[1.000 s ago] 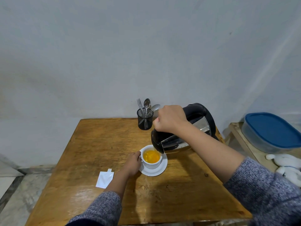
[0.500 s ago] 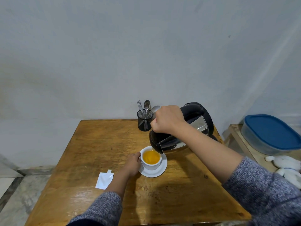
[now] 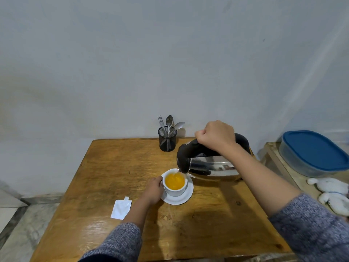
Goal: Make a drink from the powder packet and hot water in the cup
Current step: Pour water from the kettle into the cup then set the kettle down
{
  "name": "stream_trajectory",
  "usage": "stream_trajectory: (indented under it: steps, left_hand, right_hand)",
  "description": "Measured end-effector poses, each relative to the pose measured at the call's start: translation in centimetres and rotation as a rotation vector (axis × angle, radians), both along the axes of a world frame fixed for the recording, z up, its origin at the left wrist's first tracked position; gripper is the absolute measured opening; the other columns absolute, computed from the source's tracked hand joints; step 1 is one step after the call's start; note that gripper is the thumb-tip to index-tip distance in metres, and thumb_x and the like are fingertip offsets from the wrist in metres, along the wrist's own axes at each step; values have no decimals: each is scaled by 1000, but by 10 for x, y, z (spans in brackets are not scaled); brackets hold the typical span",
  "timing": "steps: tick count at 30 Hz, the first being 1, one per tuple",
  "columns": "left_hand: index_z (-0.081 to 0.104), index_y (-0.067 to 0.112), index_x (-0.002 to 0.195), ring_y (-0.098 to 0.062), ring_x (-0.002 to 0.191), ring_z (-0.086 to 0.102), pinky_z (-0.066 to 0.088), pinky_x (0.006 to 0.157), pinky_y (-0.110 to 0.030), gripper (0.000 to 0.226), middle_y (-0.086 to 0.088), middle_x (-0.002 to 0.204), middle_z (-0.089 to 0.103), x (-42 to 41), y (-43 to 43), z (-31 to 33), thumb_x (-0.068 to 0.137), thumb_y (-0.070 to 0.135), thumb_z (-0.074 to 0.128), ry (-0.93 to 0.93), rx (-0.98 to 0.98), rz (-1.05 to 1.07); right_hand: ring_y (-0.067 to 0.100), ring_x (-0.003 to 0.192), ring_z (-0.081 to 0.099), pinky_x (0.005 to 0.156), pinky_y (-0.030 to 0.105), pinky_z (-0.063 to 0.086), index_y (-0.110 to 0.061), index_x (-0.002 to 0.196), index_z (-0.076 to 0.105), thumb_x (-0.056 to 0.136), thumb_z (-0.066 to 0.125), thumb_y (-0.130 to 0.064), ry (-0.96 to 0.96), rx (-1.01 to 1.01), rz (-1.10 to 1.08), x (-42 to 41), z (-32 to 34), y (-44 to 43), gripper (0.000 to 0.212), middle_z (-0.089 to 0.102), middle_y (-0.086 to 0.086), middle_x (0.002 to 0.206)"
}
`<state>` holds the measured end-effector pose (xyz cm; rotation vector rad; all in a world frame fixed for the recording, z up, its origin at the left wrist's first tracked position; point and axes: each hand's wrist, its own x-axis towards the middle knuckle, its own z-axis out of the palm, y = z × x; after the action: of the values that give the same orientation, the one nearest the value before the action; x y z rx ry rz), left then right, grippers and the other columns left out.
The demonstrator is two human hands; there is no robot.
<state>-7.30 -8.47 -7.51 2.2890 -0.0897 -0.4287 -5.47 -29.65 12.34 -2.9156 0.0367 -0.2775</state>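
While the pour goes on, a flat white torn-open powder packet [image 3: 121, 209] lies alone on the bare wooden table [image 3: 105, 167] at the left, well apart from the drink; just right of it the left hand [image 3: 153, 190] is curled against the side of the white ceramic cup [image 3: 175, 183], fingers closed on it, steadying it on its round white saucer [image 3: 177, 195]; the cup holds orange liquid that looks fairly high, though not at the rim; behind, near the wall, a black mesh cutlery holder [image 3: 167, 138] carries one fork and two spoons; right again, the right hand [image 3: 217, 136] is clenched round the black handle of the steel-bodied electric kettle [image 3: 211, 163], tipped steeply, its spout at the cup's far rim; beyond the table, a clear plastic tub with a blue lid [image 3: 313, 154] sits on a side shelf.

Risks, as I judge them: holding the tilt too long would flood the saucer; a splash off the rim would likely scald the steadying fingers, which sit close to the stream; a nudge from the spout could shift the cup.

Count: one packet, one cup, one saucer, one kettle, one holder, three utensils, one tub.
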Motion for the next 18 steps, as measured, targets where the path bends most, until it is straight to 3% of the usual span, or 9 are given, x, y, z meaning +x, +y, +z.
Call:
stream_trajectory:
  steps: [5, 10, 14, 18]
  left_hand:
    - [55, 13, 117, -26, 110, 49, 43, 97, -40, 28, -15, 123, 55, -3, -2, -2, 96, 19, 37, -15, -27, 40]
    - [52, 15, 121, -24, 114, 48, 40, 98, -38, 30, -12, 127, 52, -8, -5, -6, 96, 20, 38, -32, -64, 89]
    - [53, 16, 119, -24, 112, 49, 42, 99, -40, 27, -13, 126, 54, -9, -6, -11, 96, 20, 39, -52, -75, 115]
    - [52, 15, 120, -25, 113, 50, 41, 98, -40, 28, -13, 126, 54, -10, -8, -14, 96, 21, 39, -69, -96, 122]
  right_hand:
    - [23, 48, 42, 49, 27, 29, -13, 50, 41, 79, 46, -36, 24, 394, -315, -7, -13, -52, 37, 42, 2, 49]
    - [32, 57, 57, 62, 35, 44, -6, 57, 58, 80, 46, -38, -31, 852, -573, -23, -26, -96, 41, 57, 11, 51]
    - [20, 42, 44, 43, 27, 34, -10, 69, 57, 80, 47, -35, -147, 1229, -741, -36, -37, -120, 29, 51, 7, 53]
    - [16, 44, 42, 44, 27, 32, -14, 69, 55, 83, 44, -32, -317, 1395, -848, -41, -47, -132, 26, 49, 5, 57]
